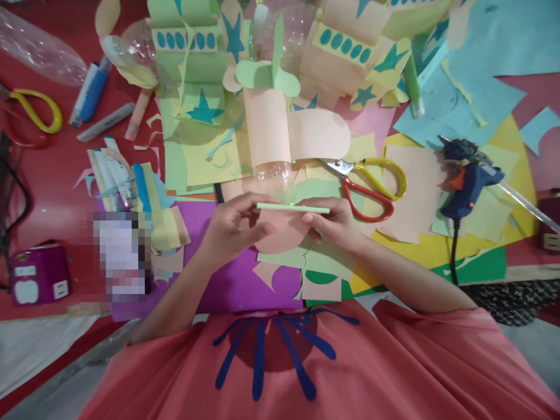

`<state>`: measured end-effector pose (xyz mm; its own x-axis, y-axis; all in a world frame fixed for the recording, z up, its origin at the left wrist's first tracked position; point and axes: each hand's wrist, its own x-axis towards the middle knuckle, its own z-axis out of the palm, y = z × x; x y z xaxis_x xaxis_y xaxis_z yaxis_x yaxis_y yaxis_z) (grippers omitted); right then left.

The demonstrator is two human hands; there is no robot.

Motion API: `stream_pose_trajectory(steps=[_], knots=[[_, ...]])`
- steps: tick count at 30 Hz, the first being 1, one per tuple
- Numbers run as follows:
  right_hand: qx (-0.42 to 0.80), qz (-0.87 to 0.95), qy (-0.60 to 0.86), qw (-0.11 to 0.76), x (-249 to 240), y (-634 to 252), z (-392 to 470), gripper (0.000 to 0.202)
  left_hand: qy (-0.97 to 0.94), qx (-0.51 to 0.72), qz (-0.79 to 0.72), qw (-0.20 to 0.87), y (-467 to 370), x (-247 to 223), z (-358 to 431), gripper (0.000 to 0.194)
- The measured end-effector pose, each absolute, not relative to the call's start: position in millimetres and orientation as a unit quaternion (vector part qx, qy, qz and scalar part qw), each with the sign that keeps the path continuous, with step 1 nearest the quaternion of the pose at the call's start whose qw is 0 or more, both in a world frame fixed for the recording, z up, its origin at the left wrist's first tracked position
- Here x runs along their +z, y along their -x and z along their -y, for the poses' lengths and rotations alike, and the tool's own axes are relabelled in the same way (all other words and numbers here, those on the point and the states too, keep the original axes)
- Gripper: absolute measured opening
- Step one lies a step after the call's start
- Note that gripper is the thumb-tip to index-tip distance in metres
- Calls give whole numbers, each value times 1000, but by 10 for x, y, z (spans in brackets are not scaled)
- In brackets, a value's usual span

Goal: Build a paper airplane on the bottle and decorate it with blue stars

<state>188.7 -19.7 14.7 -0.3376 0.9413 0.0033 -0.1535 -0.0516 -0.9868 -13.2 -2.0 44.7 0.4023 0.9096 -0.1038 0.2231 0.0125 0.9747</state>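
Between my two hands is a peach paper piece with a rounded lower edge and a pale green strip along its top. My left hand grips its left side, thumb in front. On the right side, my right hand pinches it between thumb and fingers. Just beyond lies a plastic bottle wrapped in peach paper, with green paper fins at its far end and a rounded peach flap at its side. Scissors with yellow and red handles rest right of my hands.
A blue glue gun with its cord stands at the right. More paper-covered bottles with teal stars line the back. Markers, a second pair of scissors and a purple box are at the left. Paper scraps lie all around.
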Motion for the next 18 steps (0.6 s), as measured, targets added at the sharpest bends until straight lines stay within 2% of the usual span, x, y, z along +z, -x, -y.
stream_pose_trajectory(steps=[5,9,12,15,16,18], knots=[[580,586,412,387,279,-1908,206,37,-633,243,-466,568,125,466,-15,33],[493,573,521,397,424,-2224,357,24,-538,266,-528,601,265,368,-21,43],[314,510,669,441,443,-2681,496,5,-505,282,-535,616,359,272,-52,47],[72,405,772,485,374,-3226,577,13,-471,287,-529,645,401,193,-85,40],[17,369,813,450,344,-3395,593,20,-463,286,-528,652,406,178,-92,38],[9,311,893,325,294,-3659,615,30,-461,286,-529,653,408,172,-99,33]])
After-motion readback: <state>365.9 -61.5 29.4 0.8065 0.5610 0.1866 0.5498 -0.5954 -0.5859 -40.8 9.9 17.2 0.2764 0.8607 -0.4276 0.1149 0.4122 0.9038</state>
